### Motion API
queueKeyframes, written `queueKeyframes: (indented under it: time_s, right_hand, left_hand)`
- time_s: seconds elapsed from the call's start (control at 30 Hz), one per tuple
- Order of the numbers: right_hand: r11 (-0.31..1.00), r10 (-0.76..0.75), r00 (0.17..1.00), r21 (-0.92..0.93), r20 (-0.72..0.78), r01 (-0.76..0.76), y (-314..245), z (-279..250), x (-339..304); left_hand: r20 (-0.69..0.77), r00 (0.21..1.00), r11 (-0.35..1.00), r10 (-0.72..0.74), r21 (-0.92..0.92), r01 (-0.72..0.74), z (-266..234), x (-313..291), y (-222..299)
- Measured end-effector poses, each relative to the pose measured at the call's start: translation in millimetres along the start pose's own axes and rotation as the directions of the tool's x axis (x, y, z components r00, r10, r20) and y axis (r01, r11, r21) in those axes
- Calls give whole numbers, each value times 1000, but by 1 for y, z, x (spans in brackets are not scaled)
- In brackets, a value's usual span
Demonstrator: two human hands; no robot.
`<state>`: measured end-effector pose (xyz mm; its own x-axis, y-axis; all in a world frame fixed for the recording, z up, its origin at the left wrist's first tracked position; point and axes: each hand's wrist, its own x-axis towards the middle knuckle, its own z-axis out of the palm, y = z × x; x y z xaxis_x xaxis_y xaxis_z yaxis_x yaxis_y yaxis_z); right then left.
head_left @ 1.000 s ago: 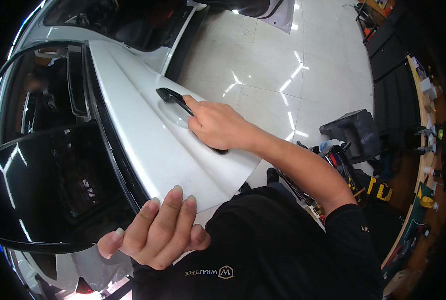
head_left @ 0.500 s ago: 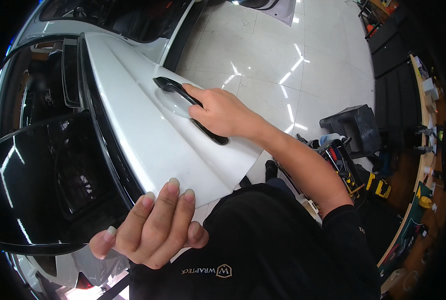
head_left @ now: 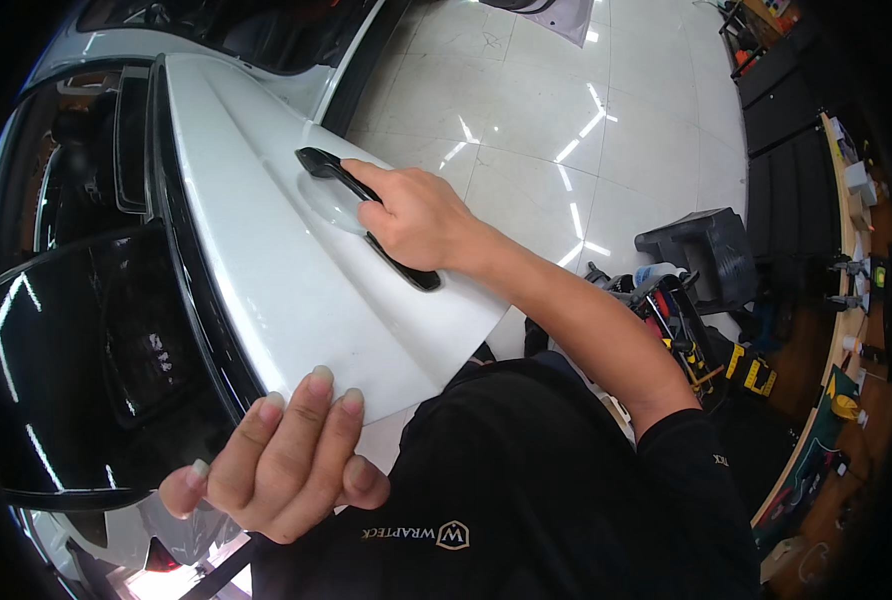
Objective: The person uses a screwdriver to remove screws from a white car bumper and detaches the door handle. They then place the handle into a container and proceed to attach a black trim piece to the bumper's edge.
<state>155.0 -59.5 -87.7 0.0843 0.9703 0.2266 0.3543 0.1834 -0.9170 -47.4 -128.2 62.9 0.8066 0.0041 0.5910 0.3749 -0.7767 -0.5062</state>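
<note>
- Gripping the middle of the black handle [head_left: 318, 163] with the right hand [head_left: 416, 215], with forefinger laid along the bar and thumb tucked against its window side; cannot tell the exact hold of the remaining fingers, hidden behind the hand
- Holding the left hand [head_left: 286, 460] at the near end of the white door panel [head_left: 266, 240], with fingers lightly bent, spread apart and gripping nothing visible; cannot tell whether touching the panel or hovering just above it
- Risking a slip along the smooth bar, probably from a pull with loose or damp fingers
- Risking scratches or smudges on the glossy paint, most likely from a drag of the fingernails across the panel's edge
- Possibly straining the ends of the handle under a hard sideways wrench, or pinching fingers behind the bar on a sudden swing of the panel
- Looking long, slim and shiny black, gently bowed, with a thicker far end
- Sitting slantwise on the panel, over a shallow rounded hollow, right of the dark window [head_left: 76, 360], with pale tiled floor [head_left: 656, 150] beyond
</note>
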Motion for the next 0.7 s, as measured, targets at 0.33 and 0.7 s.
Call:
queueKeyframes:
  time_s: [0.33, 0.7]
  right_hand:
    - [904, 85, 904, 348, 419, -247, -3, 54, 3]
    - [670, 227, 819, 526, 527, -524, -50, 162, 16]
  left_hand:
    - [-199, 933, 950, -300, 28, 311, -31, -72, -2]
    - [-418, 712, 805, -564, -85, 587, -74, -180, -32]
